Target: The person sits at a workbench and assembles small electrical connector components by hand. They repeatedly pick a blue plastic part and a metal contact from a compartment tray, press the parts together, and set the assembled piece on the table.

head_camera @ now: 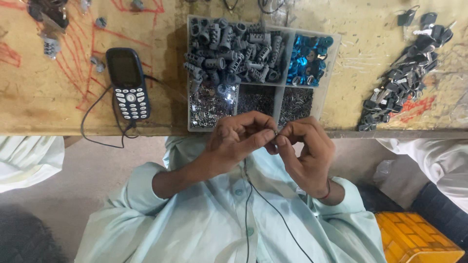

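Head view looks straight down on two hands meeting over the person's lap, just off the table edge. Both the left hand and the right hand pinch with fingertips pressed together on one tiny metal piece; it is so small and so covered by the fingers that its shape cannot be told. Which hand bears most of it is also unclear.

Just beyond the pinch sits a divided plastic tray, its near rim partly hidden by the knuckles. Its large far-left compartment holds grey ribbed cylinders; the far-right one holds shiny blue parts; the near compartments hold fine metal bits too small to make out. Well to the left of the grip lies a dark keypad phone with a cord trailing off the edge. Well to the right is a heap of dark keys, cut off at the top of the frame.

All of this rests on a worn, yellowish table scrawled with red marks. A thin black cable runs down the pale green shirt. Below and right of the grip, a yellow crate is cropped by the corner. Pale sleeves of other people show at both sides.
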Tool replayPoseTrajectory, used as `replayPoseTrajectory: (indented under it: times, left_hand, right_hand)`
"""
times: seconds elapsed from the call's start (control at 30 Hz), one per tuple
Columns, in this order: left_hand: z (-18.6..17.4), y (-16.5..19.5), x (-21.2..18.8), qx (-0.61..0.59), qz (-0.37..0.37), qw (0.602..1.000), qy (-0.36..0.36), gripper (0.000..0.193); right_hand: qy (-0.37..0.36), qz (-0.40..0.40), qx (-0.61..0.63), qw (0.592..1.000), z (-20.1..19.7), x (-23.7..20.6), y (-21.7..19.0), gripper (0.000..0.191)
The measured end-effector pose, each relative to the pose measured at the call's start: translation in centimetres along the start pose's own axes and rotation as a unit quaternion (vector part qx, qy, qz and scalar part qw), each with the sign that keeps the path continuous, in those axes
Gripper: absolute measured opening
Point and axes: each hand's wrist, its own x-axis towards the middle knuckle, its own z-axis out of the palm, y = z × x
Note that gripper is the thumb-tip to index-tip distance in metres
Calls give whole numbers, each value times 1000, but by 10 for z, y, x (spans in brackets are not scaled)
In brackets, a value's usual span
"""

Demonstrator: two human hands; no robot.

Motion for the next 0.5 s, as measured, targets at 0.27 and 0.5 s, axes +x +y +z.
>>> replayPoseTrajectory:
  times: [0.27,0.5]
  left_hand:
    - [9,19,-8,172,174,969,41,17]
    - [-11,31,-12,321,170,932,2,22]
  right_hand:
    - [64,1,179,982,26,-5,13,6]
    - [-51,-272,20,961,3,18,32,24]
